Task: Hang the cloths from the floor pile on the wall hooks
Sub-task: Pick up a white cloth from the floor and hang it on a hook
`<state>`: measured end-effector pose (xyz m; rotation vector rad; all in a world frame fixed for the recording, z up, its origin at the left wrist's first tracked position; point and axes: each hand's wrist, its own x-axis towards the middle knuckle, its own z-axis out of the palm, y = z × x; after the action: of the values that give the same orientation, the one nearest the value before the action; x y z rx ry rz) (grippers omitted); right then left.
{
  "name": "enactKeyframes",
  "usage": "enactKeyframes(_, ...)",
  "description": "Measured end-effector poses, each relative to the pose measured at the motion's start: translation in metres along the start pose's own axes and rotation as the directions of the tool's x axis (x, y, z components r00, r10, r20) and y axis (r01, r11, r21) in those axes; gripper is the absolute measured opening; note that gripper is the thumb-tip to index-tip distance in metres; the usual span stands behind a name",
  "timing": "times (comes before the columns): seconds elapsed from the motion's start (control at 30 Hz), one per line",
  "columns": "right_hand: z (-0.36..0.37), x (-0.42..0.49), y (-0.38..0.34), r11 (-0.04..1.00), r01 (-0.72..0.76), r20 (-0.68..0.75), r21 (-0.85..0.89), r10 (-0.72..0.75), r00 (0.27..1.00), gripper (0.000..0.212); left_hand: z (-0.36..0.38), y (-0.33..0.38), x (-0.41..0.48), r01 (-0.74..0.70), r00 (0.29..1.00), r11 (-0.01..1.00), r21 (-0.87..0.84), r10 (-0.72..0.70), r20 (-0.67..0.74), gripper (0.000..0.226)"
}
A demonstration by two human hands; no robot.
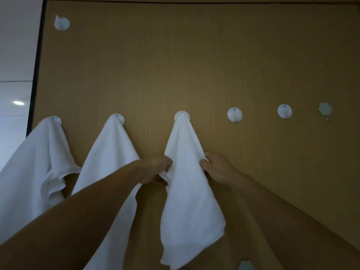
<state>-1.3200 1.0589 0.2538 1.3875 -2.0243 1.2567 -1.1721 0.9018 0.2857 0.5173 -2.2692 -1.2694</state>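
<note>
Gripping the white terry cloth (187, 191) hung on the third round white wall hook (182, 115), my left hand (157, 168) and right hand (218, 168) pinch its edges below that hook; folds hide my fingertips.

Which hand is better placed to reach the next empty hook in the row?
The right hand, probably: it pinches the third cloth on the side nearest the empty hook; the left hand grips the far side.

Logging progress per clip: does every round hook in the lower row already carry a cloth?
No, the fourth hook and fifth hook, right of the third cloth, are bare.
</note>
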Motion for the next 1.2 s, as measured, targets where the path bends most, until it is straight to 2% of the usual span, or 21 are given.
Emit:
enactKeyframes(0.07, 0.002, -0.005, 0.004, 1.0, 0.001, -0.001, 0.022, -0.001, 1.0, 0.021, 0.006, -0.007, -0.005, -0.036, 0.999, 0.988, -0.149, 0.04, 0.026, 0.015)
enactKeyframes(0.13, 0.006, -0.01, 0.003, 0.999, -0.016, -0.004, 0.05, 0.017, 1.0, 0.024, 0.013, -0.013, -0.012, -0.086, 0.993, 0.963, -0.255, 0.102, 0.05, 0.015)
enactKeyframes(0.2, 0.006, -0.014, 0.003, 0.996, -0.045, -0.013, 0.075, 0.046, 0.999, 0.031, 0.016, -0.02, -0.016, -0.085, 0.994, 0.952, -0.295, 0.099, 0.033, 0.015)
enactKeyframes(0.27, 0.001, -0.019, 0.002, 0.997, -0.067, -0.016, 0.025, 0.068, 0.998, 0.038, 0.014, -0.028, -0.018, -0.044, 0.997, 0.955, -0.294, 0.059, 0.042, 0.019)
enactKeyframes(0.33, -0.006, -0.021, -0.005, 0.991, -0.099, -0.034, -0.086, 0.096, 0.995, 0.036, 0.011, -0.03, -0.023, -0.005, 0.999, 0.973, -0.229, 0.017, 0.051, 0.021)
enactKeyframes(0.4, -0.011, -0.014, -0.016, 0.976, -0.124, -0.139, -0.181, 0.1, 0.985, 0.041, 0.007, -0.025, -0.023, -0.042, 0.998, 0.995, -0.086, 0.038, -0.05, 0.022)
enactKeyframes(0.47, -0.012, -0.001, -0.029, 0.977, -0.118, -0.257, -0.179, 0.069, 0.964, 0.051, 0.003, -0.012, -0.018, -0.12, 0.974, 0.993, 0.022, 0.122, -0.192, 0.019)
enactKeyframes(0.53, -0.011, 0.014, -0.041, 0.988, -0.114, -0.271, -0.108, 0.081, 0.959, 0.055, -0.001, 0.0, -0.01, -0.205, 0.926, 0.973, 0.104, 0.227, -0.302, 0.017)
enactKeyframes(0.6, -0.007, 0.026, -0.047, 0.994, -0.102, -0.209, -0.039, 0.092, 0.974, 0.062, -0.002, 0.007, -0.002, -0.222, 0.863, 0.933, 0.283, 0.323, -0.389, 0.051)
enactKeyframes(0.67, 0.0, 0.03, -0.049, 0.997, -0.079, -0.176, 0.0, 0.078, 0.981, 0.058, 0.001, 0.009, 0.004, -0.245, 0.819, 0.863, 0.442, 0.428, -0.382, 0.065)
enactKeyframes(0.77, 0.014, 0.026, -0.046, 0.995, -0.073, -0.123, 0.065, 0.08, 0.989, 0.056, 0.007, 0.003, 0.008, -0.371, 0.821, 0.819, 0.438, 0.509, -0.259, 0.051)
enactKeyframes(0.87, 0.025, 0.019, -0.038, 0.984, -0.092, -0.059, 0.15, 0.101, 0.993, 0.051, 0.01, -0.01, 0.011, -0.38, 0.856, 0.829, 0.411, 0.483, -0.182, 0.038)
enactKeyframes(0.97, 0.023, 0.013, -0.037, 0.97, -0.158, -0.075, 0.187, 0.174, 0.982, 0.054, 0.008, -0.013, 0.008, -0.339, 0.865, 0.856, 0.39, 0.447, -0.23, 0.049)
enactKeyframes(1.03, 0.018, 0.006, -0.039, 0.965, -0.183, -0.116, 0.189, 0.207, 0.971, 0.063, 0.007, -0.01, 0.002, -0.328, 0.83, 0.844, 0.425, 0.472, -0.297, 0.061)
enactKeyframes(1.1, 0.014, -0.006, -0.041, 0.967, -0.179, -0.201, 0.18, 0.214, 0.956, 0.066, 0.008, -0.009, -0.009, -0.348, 0.762, 0.791, 0.503, 0.551, -0.339, 0.069)
enactKeyframes(1.2, 0.013, -0.037, -0.045, 0.969, -0.207, -0.292, 0.134, 0.238, 0.926, 0.07, 0.01, -0.013, -0.034, -0.414, 0.677, 0.674, 0.611, 0.677, -0.289, 0.07)
